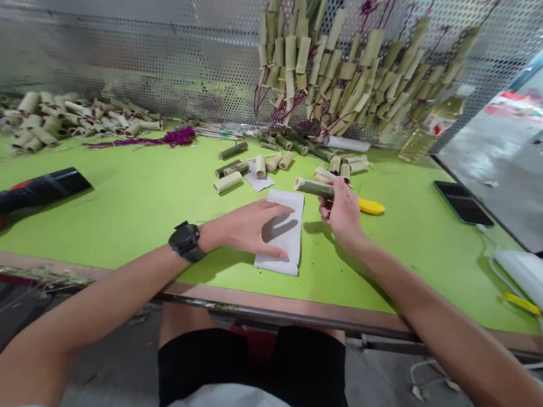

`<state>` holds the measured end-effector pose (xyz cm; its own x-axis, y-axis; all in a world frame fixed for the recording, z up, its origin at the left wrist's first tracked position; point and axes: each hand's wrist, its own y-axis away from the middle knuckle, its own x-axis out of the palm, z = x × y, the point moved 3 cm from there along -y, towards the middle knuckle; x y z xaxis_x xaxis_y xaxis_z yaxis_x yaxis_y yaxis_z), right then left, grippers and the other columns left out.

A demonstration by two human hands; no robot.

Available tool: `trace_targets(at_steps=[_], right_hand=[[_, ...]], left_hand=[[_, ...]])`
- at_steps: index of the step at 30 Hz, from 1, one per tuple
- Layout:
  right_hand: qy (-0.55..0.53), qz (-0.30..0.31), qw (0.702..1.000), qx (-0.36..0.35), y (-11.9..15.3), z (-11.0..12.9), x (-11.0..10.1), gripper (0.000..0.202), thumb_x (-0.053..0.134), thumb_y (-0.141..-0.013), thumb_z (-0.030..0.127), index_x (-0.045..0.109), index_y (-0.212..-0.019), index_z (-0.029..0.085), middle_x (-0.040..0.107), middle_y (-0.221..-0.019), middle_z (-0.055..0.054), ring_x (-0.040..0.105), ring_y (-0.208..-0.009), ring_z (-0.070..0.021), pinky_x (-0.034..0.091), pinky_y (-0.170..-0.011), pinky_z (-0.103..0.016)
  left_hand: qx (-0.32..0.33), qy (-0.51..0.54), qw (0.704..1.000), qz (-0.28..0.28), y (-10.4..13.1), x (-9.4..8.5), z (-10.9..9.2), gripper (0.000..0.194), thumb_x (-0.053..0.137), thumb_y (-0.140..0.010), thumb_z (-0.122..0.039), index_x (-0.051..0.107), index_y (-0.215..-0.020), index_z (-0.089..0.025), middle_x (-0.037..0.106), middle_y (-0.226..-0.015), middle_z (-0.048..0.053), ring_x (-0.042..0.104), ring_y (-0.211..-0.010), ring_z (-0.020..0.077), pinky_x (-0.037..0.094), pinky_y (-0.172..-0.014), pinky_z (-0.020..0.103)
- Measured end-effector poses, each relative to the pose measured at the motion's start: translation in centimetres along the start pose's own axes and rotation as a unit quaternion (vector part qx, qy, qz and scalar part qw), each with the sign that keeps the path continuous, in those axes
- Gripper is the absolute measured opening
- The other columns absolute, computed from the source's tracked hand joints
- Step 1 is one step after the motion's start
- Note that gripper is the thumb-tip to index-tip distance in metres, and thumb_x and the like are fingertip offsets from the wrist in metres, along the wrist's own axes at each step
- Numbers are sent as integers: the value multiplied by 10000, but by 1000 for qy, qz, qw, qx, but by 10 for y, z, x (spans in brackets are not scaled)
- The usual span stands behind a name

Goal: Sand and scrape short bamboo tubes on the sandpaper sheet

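Observation:
My right hand [343,215] grips a bamboo tube [313,187], a short green piece that lies nearly level with its cut end toward the left. Thumb and fingers spread apart, my left hand [254,227] rests on a folded white sheet of paper [288,199] near the table's front. Just right of my right hand, a yellow handle [371,207] shows on the table; its other end is hidden. Several cut bamboo pieces [228,182] lie beyond my hands, some beside a small scrap of paper [260,182].
Bamboo strings [350,73] hang on the perforated metal panel [174,35]. At the back left lie a bamboo pile [50,122] and purple cord [178,137]. A red-black power tool [24,196], an oil bottle [431,128], a phone [461,202] and a white power strip [537,285] flank the work area.

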<state>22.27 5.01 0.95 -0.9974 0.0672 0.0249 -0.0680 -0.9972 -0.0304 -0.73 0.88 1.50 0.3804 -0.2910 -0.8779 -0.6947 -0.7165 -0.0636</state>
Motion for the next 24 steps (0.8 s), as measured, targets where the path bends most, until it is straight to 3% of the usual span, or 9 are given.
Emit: trace_targets(at_steps=[3,6,11,16,20,24], right_hand=[[12,-7,1000,-3,-3,-4,-3,466,513,-1186,706,643,-1051,280,580,-726,32,497,-507,-116,386,-419,-198],[40,-2,999,2,-3,-9,-2,393,455,-1224,607,664,-1133,287,642,-836,-10,577,-587,-138,458,-459,-215],[133,35,990,21,2,-11,1,324,403,-1242,498,643,-1290,286,693,-958,-57,653,-690,-178,543,-536,-263],[300,95,949,-9,7,-7,5,303,413,-1241,380,652,-1299,202,716,-898,-75,650,-737,-210,545,-670,-327],[359,106,926,-53,4,-5,5,290,454,-1225,326,680,-1307,163,753,-909,-89,679,-812,-234,536,-787,-359],[362,117,923,-48,4,-3,4,285,459,-1216,300,683,-1308,151,757,-920,-97,670,-789,-234,528,-752,-357]], left_hand=[[19,-53,998,16,-2,2,5,894,712,-1032,-823,620,-1652,-184,567,-1773,210,527,-1613,463,404,-1347,594],[7,-95,995,-18,-4,0,13,806,668,-1086,-782,641,-1643,-199,508,-1822,194,482,-1646,454,362,-1371,600],[-13,-75,997,-14,-5,-2,20,746,591,-1122,-777,686,-1575,-191,604,-1737,196,575,-1551,431,456,-1292,574],[13,-59,998,-5,-4,0,15,846,590,-1084,-846,692,-1562,-156,712,-1556,222,679,-1371,411,551,-1164,539],[22,-63,997,-35,-5,1,13,800,611,-1063,-858,742,-1463,-177,756,-1452,203,714,-1279,397,589,-1095,538],[22,-62,994,-89,-7,1,12,653,624,-1080,-789,781,-1334,-209,801,-1345,168,743,-1198,374,611,-1032,530]])
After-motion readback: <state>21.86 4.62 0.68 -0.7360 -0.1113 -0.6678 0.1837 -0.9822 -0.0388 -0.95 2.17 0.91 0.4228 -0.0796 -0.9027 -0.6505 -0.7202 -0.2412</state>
